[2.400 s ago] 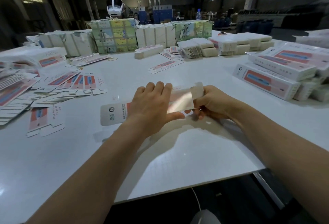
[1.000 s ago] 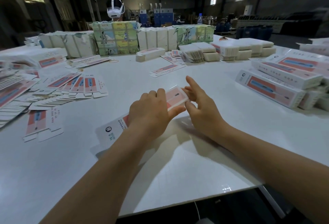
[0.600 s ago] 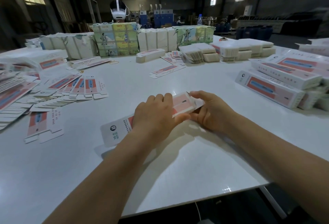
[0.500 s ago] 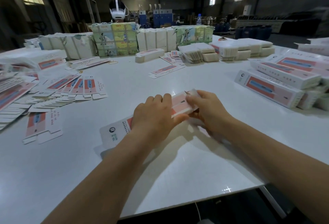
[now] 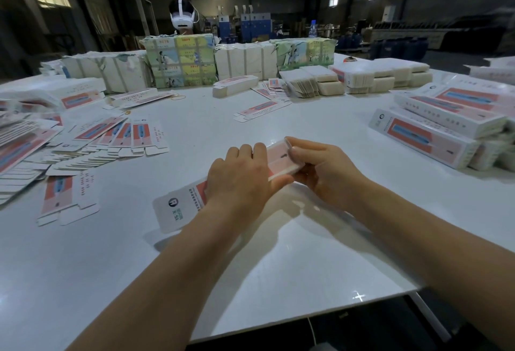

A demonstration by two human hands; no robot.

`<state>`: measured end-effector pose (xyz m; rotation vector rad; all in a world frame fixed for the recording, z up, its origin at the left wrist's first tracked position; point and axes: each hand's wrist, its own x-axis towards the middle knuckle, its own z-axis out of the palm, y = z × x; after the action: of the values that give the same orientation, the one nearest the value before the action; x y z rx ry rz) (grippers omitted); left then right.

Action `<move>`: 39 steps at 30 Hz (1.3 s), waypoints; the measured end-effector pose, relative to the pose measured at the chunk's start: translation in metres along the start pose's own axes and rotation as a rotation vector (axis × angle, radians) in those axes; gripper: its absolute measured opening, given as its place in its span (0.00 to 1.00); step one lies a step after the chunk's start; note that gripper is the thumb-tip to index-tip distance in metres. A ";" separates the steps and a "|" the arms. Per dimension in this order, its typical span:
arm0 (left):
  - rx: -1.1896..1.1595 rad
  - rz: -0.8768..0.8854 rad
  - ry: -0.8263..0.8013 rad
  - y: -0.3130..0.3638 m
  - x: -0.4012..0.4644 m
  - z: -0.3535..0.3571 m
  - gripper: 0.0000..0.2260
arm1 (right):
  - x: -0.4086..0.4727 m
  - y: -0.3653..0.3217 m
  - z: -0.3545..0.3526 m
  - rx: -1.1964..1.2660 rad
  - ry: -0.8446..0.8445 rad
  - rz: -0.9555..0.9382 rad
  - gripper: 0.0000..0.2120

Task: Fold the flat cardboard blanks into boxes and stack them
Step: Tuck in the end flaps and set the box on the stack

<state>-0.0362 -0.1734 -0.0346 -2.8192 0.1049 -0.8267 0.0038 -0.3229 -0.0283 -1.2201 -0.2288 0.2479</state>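
A partly formed pink-and-white carton [image 5: 281, 159] is held above a white table [image 5: 278, 261]. The carton's middle is gripped by the left hand [image 5: 239, 180], thumb underneath; its far end is enclosed by the curled fingers of the right hand [image 5: 323, 168]. Flat blanks [image 5: 117, 138] are fanned out at left, and finished boxes [image 5: 423, 138] are stacked at right.
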 end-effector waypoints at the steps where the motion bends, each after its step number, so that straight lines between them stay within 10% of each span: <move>1: 0.003 0.003 0.005 0.000 0.000 0.000 0.31 | 0.000 -0.001 -0.001 0.029 0.001 0.026 0.12; 13: 0.034 0.046 0.070 0.001 -0.002 -0.010 0.36 | 0.003 -0.005 -0.006 0.214 0.001 0.150 0.16; 29: 0.008 -0.030 0.136 0.011 -0.006 -0.013 0.30 | -0.017 0.012 0.012 -0.846 0.046 -0.449 0.05; 39: -0.031 -0.065 0.056 0.001 0.000 -0.004 0.35 | -0.017 0.004 0.012 -0.539 -0.007 -0.225 0.17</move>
<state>-0.0381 -0.1749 -0.0311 -2.8419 0.0354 -0.9268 -0.0165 -0.3166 -0.0290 -1.7110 -0.4553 -0.0116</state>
